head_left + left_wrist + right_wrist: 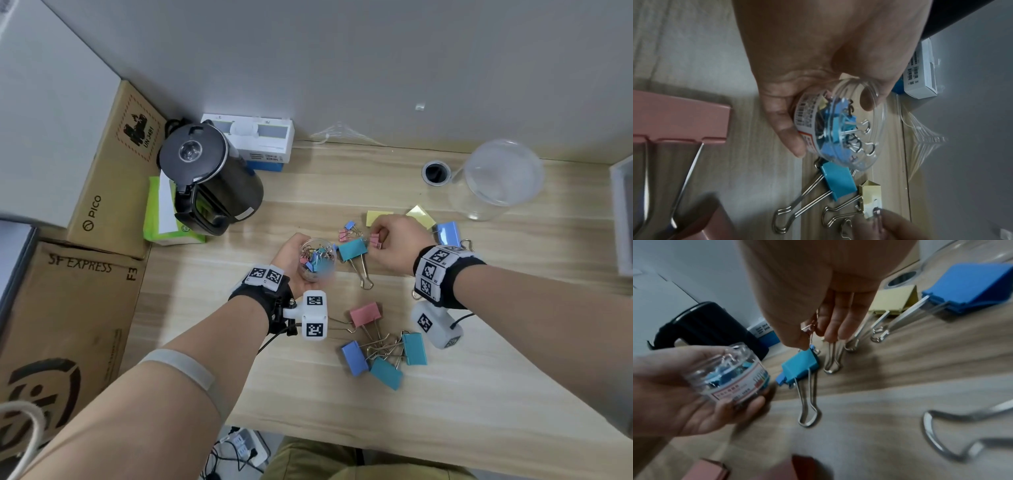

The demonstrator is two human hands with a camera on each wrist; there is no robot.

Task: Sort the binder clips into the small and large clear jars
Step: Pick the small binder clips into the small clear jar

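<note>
My left hand (292, 255) grips the small clear jar (317, 258), held tilted above the table with several small clips inside. The left wrist view shows the labelled jar (838, 126) between thumb and fingers. My right hand (380, 237) pinches a small pink clip (375, 240) just right of the jar, above a large teal clip (352, 249). In the right wrist view the pink clip (807, 328) hangs from my fingertips (830, 335). The large clear jar (496, 178) stands at the back right. Small pink (343, 235) and blue (349, 225) clips lie behind the teal one.
Large clips lie near the front: pink (365, 313), blue (354, 358), two teal (386, 373). Yellow clips (376, 217) and a blue one (447, 233) sit behind my right hand. A black kettle (212, 178), boxes (113, 178) and a cable hole (435, 173) border the table.
</note>
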